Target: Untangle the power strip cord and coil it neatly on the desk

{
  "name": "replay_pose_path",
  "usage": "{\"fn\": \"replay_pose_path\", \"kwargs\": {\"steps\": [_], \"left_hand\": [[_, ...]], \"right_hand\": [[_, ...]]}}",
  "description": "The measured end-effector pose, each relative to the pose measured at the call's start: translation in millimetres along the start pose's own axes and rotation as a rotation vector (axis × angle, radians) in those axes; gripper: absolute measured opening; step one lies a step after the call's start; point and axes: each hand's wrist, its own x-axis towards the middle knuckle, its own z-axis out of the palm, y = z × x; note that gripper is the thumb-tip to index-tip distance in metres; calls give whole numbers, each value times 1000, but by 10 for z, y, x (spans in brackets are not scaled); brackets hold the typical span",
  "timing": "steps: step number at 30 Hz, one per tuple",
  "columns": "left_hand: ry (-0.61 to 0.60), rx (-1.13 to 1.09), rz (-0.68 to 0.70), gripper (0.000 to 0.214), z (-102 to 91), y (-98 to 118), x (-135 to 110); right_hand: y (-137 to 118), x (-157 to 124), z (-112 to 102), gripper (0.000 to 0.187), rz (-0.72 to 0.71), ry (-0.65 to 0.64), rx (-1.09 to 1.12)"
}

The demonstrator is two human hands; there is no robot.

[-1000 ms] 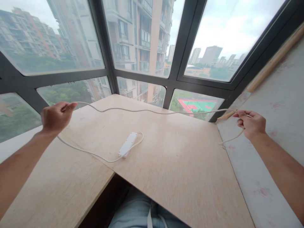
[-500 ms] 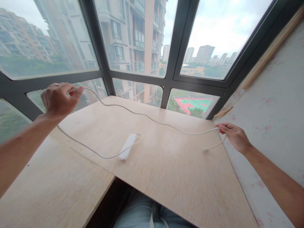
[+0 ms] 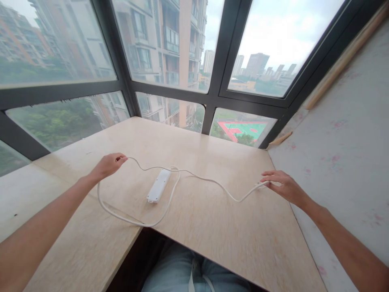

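Dark, smooth window frames span 12 o'clock, their glass panes cut off at the top of the view. The counter, pale and glossy with a stone-like grain, spreads below; its cut-out at 6 o'clock is dark inside, showing part of blue trousers. At 3 o'clock rises a wall in matt, flower-patterned paper, torn near the frame. The left hand, toward 9 o'clock, is pinched narrow on a thin, flexible white cord; the right hand, between 3 and 4 o'clock, holds the cord between thumb and straightened fingers. The cord waves between them and sags in a loop toward 7 o'clock, partly hidden by the left hand. A slim, oblong white power strip lies on the counter between 7 and 8 o'clock, its far end obscured by cord. The cord's tip, behind the right fingers, is hard to make out.
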Motion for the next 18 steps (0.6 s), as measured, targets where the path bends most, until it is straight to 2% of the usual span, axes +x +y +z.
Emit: {"fn": "replay_pose_path", "kwargs": {"steps": [3,5,7,9,11,13,16,17,18], "left_hand": [[-148,-30,-143,37,208,-164,-44],[-254,-135,-255,38,347,-262,-103],[-367,-231,-331,38,469,-343,-155],[-407,-199,-333,38,554,-398,-168],[-339,-80,-299,39,597,-403,-136],[-202,23,-237,42,610,-321,-96],[-26,56,-71,46,627,14,-132],[-8,47,-20,45,645,171,-185],[-49,28,25,45,673,336,-257]], "right_hand": [[168,-326,116,41,143,35,-52],[253,-553,239,49,258,34,-48],[294,-751,386,54,339,1,-31],[304,-907,535,55,366,-79,4],[314,-1025,667,55,362,-175,38],[347,-1112,772,54,349,-232,48],[424,-1189,861,56,328,-233,47],[444,-1200,870,57,325,-226,47],[457,-1204,869,57,326,-226,49]]}}
